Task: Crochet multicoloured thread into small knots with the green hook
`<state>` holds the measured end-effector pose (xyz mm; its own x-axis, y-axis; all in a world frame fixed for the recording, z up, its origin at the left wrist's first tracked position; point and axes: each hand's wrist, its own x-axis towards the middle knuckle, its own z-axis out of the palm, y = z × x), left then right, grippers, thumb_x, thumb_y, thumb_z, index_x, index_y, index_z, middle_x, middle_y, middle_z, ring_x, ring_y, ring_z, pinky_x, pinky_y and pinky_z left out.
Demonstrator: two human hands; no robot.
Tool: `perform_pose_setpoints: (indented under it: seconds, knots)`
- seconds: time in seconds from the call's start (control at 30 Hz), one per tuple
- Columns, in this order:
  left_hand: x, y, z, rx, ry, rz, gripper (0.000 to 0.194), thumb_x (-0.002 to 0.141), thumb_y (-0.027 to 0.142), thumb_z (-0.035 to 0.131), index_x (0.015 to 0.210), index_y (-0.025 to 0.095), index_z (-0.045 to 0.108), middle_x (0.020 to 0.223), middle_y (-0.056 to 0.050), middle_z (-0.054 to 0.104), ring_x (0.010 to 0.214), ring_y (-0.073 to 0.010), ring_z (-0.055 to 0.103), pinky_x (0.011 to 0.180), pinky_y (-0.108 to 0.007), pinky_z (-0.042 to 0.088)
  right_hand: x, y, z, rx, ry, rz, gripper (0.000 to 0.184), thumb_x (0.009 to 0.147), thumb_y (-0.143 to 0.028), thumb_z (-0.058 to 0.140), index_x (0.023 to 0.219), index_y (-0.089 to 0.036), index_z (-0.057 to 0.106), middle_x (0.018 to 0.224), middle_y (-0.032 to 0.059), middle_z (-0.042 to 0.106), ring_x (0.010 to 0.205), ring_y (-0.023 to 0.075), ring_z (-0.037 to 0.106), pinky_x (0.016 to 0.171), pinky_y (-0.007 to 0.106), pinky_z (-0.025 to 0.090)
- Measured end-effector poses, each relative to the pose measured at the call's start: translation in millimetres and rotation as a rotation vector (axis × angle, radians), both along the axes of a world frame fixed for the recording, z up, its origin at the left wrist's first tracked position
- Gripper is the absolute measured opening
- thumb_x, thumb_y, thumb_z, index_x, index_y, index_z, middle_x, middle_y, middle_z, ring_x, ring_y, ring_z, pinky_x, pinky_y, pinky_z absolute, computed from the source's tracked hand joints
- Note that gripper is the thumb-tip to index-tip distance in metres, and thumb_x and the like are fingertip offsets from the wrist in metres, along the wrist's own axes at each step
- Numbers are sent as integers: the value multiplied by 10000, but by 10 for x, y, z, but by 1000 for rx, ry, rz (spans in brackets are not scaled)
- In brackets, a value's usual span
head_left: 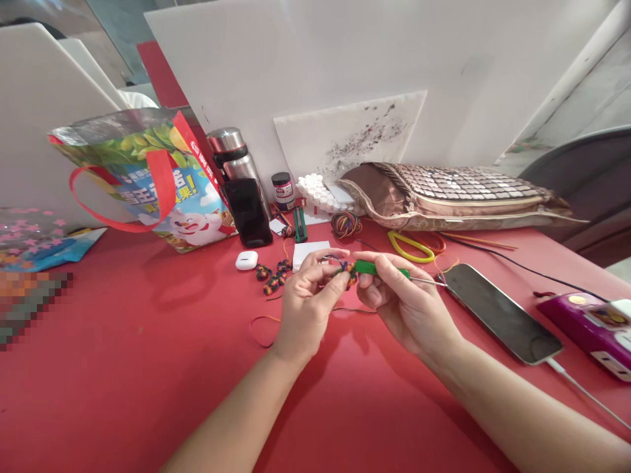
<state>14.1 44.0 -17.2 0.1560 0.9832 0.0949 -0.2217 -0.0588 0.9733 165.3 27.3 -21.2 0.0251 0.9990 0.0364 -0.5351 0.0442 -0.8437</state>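
Observation:
Over the red table (162,394), my left hand (313,299) pinches a small piece of knotted multicoloured cord (351,272) between thumb and fingers. My right hand (407,299) is closed around a green-handled tool (374,268) with a thin metal shaft that points right, away from the cord. Its handle end lies close to the knot; whether they touch I cannot tell. Loose cord ends trail on the table below my hands. Several similar knotted cord pieces (271,284) lie left of my left hand, and a white block (309,251) sits just behind it.
A cord ball (346,225), a green cutter (300,225) and a yellow loop (407,246) lie beyond my hands. Two phones (503,312), a purple power strip (586,328), earbud case (246,261), steel flask (234,154), gift bag (162,190) and cushion (453,197) stand around.

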Motion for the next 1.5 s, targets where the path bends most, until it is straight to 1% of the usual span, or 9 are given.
perform_pose_setpoints:
  seconds: [0.1, 0.37, 0.53, 0.77, 0.9, 1.1, 1.17, 1.27, 1.5]
  knots:
    - [-16, 27, 35, 59, -1, -6, 85, 857, 311, 803, 824, 239, 833, 1282, -95, 701, 956, -210, 660, 722, -318, 535, 3, 5, 9, -8, 8, 8, 262, 884, -451, 825, 1022, -229, 848, 714, 23, 666, 551, 113, 513, 515, 280, 427]
    - [-73, 67, 48, 21, -18, 0, 61, 850, 289, 811, 861, 237, 840, 1283, -72, 657, 735, -104, 561, 605, -259, 462, 10, -30, 16, 5, 26, 82, 255, 918, -446, 790, 1024, -226, 864, 736, 39, 698, 567, 118, 545, 544, 285, 443]
    - [-65, 15, 66, 90, -52, -54, 68, 912, 296, 778, 867, 252, 802, 1273, -42, 692, 639, -73, 502, 584, -259, 459, 47, -70, 79, 105, -31, 133, 234, 877, -445, 853, 1017, -261, 889, 735, 39, 720, 592, 142, 607, 590, 317, 501]
    - [5, 2, 38, 56, -86, -39, 97, 900, 284, 784, 828, 223, 804, 1250, -49, 668, 503, -3, 380, 423, -230, 281, 35, -37, 67, 82, -4, 13, 235, 889, -445, 841, 1012, -250, 888, 746, 42, 720, 598, 126, 590, 589, 287, 506]
    - [-24, 40, 37, 73, -56, -14, 68, 859, 285, 818, 895, 234, 847, 1252, -78, 686, 528, -17, 420, 420, -223, 307, 22, -8, 45, 57, 41, 43, 249, 900, -448, 826, 1035, -246, 883, 760, 35, 715, 598, 112, 594, 578, 256, 497]
    - [-71, 72, 52, -30, -75, -29, 145, 829, 284, 804, 949, 235, 870, 1324, -85, 664, 530, -17, 469, 469, -231, 423, 14, -1, 55, -35, 134, 77, 228, 881, -399, 819, 1025, -233, 882, 750, 34, 721, 577, 105, 561, 581, 254, 503]
    - [-83, 79, 69, -71, -74, -29, 189, 826, 309, 804, 979, 221, 871, 1263, -86, 687, 544, -32, 500, 478, -229, 430, 8, -2, 49, -57, 153, 93, 228, 864, -380, 827, 1027, -229, 882, 748, 32, 724, 573, 103, 556, 582, 251, 505]
    - [-84, 84, 106, -159, -147, -32, 300, 773, 316, 859, 1057, 222, 864, 1007, -70, 735, 580, -71, 537, 464, -202, 378, -8, 0, 34, -81, 182, 122, 244, 833, -371, 855, 1021, -218, 882, 747, 29, 728, 565, 91, 554, 572, 231, 502]
    - [-32, 75, 146, -164, -207, 55, 269, 700, 210, 917, 964, 237, 875, 773, -16, 720, 463, -18, 373, 415, -182, 227, -35, -8, 29, -105, 219, 142, 270, 816, -351, 891, 1035, -192, 877, 758, 27, 739, 574, 76, 569, 597, 210, 521]
